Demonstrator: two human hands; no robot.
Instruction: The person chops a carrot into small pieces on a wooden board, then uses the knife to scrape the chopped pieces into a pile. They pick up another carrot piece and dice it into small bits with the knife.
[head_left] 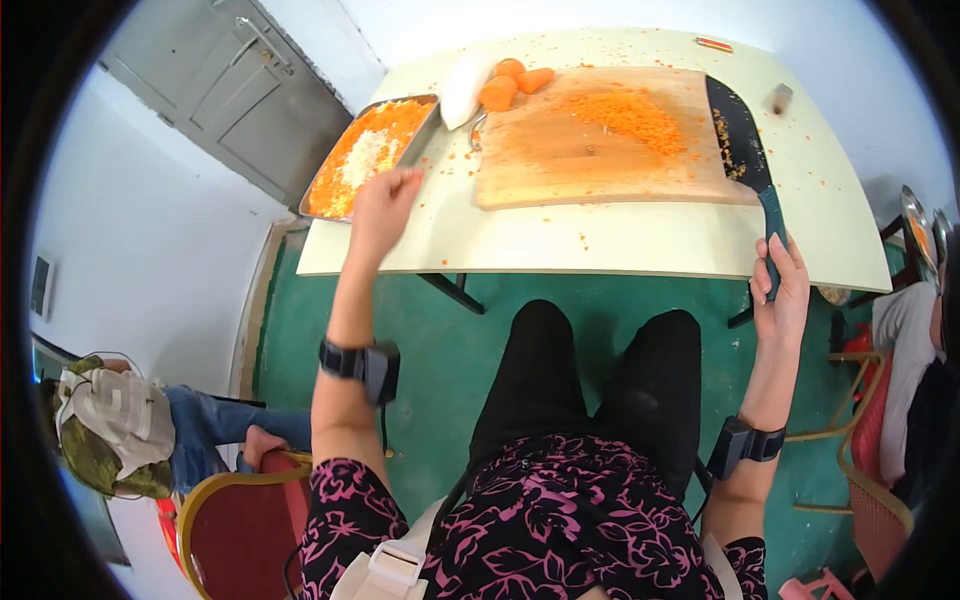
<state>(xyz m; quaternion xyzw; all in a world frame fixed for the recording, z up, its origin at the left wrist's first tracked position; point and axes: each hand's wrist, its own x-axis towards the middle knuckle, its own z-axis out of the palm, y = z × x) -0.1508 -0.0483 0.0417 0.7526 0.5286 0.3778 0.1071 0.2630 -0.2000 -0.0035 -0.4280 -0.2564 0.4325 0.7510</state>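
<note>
My left hand [385,212] is closed, its fingers curled in, over the near right end of a metal tray [424,131]. Whether anything is inside the fingers is hidden. Chopped carrot [392,114] fills the tray, with a pale, finely chopped heap [367,158] on top. My right hand [782,283] grips the dark green handle of a cleaver [738,125]. Its broad black blade, speckled with orange bits, lies along the right edge of a wooden cutting board [540,165]. Chopped carrot pieces [635,118] are spread on the board.
Behind the board's left side lie a white radish-like vegetable [463,90] and several carrot pieces [500,92]. A small red object [714,45] is on the table's [600,240] far edge. A person [130,420] sits at left near a red chair [245,520]; more chairs stand at right.
</note>
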